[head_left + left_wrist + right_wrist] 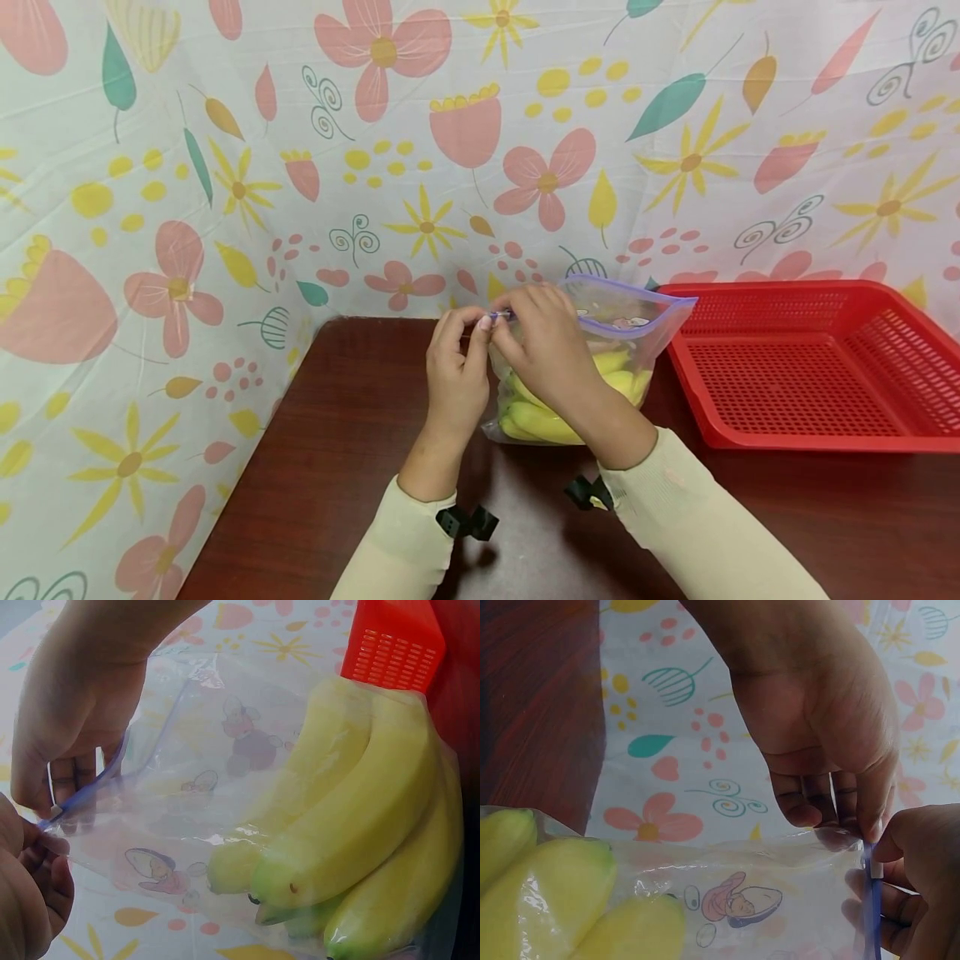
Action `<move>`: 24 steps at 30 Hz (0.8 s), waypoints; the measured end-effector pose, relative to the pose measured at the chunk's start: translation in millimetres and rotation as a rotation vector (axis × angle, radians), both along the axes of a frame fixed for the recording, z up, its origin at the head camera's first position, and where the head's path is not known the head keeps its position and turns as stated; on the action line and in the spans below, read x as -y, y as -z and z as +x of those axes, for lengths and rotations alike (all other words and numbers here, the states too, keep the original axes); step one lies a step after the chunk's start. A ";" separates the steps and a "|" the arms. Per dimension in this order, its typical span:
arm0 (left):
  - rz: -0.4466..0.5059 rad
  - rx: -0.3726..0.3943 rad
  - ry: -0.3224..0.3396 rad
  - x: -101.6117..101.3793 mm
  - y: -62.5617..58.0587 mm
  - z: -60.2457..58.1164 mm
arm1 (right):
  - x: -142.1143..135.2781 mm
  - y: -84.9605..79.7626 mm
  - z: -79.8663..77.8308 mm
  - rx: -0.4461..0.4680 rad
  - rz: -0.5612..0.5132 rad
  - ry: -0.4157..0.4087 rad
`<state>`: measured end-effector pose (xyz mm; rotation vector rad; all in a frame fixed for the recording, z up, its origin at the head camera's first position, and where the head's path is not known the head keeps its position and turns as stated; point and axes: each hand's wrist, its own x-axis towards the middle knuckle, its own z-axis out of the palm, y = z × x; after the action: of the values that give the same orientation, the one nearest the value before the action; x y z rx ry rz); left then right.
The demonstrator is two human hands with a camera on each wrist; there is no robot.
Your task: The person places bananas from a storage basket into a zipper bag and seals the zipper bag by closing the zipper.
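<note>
A clear zip bag [667, 329] with a purple zip edge stands on the table, its mouth open toward the right. Several yellow bananas [542, 423] lie inside it, their green tips showing in the left wrist view. My left hand [459, 375] pinches the bag's left top corner between thumb and fingers. Right beside it, my right hand [551, 354] pinches the zip at a small white slider [877, 868], its fingers behind the purple strip [871, 915]. Printed cartoon figures [251, 742] show on the bag's film.
A red plastic basket [701, 400] with perforated walls stands to the right of the bag. Beneath everything is a dark brown wooden table [330, 467]. A flower-patterned cloth [420, 192] hangs behind and along the left side.
</note>
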<state>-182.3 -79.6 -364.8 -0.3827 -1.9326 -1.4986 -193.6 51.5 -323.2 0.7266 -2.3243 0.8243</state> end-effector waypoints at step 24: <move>0.062 0.074 0.067 0.3 -0.4 1.3 | -3.5 1.3 -0.7 -0.021 -0.015 0.015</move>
<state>-181.1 -79.8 -364.3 -0.3724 -1.9421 -1.6334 -194.3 55.0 -324.6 0.7077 -2.3000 0.8224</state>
